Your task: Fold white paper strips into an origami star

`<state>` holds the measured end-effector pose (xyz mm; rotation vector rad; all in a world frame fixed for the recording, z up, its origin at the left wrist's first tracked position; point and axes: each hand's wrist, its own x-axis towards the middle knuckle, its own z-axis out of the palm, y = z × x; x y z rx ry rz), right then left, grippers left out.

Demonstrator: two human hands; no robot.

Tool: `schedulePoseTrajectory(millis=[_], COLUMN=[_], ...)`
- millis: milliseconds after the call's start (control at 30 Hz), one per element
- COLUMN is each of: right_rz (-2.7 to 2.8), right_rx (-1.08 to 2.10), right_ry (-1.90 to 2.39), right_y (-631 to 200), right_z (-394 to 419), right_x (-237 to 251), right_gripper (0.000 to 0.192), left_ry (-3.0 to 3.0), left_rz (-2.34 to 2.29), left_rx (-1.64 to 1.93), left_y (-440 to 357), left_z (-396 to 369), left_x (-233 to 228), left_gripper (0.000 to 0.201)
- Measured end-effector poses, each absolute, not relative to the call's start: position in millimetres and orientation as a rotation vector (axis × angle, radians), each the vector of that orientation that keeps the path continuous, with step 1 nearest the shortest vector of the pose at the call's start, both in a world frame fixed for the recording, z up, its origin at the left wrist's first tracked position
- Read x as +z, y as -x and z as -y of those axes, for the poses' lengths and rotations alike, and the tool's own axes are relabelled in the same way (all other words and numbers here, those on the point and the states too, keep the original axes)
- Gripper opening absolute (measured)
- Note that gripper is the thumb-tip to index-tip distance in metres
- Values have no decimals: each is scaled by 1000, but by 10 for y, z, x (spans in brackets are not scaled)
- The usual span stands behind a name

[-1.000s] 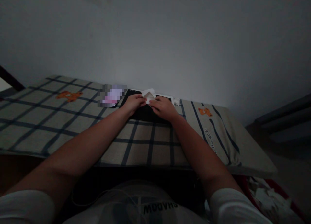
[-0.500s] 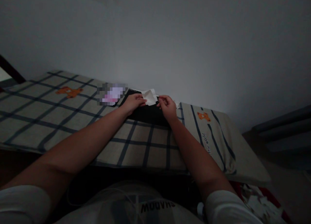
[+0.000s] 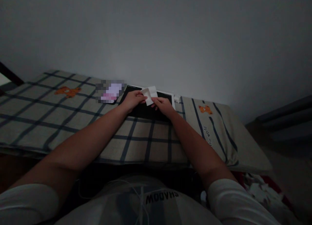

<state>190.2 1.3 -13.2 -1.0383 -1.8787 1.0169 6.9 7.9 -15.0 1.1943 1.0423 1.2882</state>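
With the cloth (image 3: 140, 147) and pad (image 3: 143, 112) beneath the fingers, left hand (image 3: 133, 100) and right hand (image 3: 163, 105) pinch the paper (image 3: 150, 93) between their fingertips, where uneven pulling could tear it or crease it askew.

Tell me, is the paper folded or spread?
Partly folded, not flat: the paper shows creases and a shaded bend between left hand and right hand.

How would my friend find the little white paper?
Below the grey wall, find the checked cloth. Over the flat black thing lying on it, the left hand and right hand hold the white paper. It's the creased piece they share; the small white thing to the right is in neither hand.
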Motion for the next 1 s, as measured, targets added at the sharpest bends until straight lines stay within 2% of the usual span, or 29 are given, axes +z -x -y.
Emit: schedulePoseTrajectory(millis=[200, 500, 1000], right_rz=[1848, 1858, 1766], right_rx=[1105, 1172, 1250], right_ry=[1045, 977, 931], right_y=[-1900, -1888, -1828], right_z=[-25, -43, -78], right_x=[-127, -114, -150], right_gripper=[43, 29, 22], left_ry=[-1205, -1213, -1303], left_rz=[-1033, -1071, -1093], left_rx=[1274, 1243, 1180], left_y=[-50, -44, -8], left_z=[-69, -37, -44], left_x=[-140, -96, -113], left_gripper=[29, 27, 31])
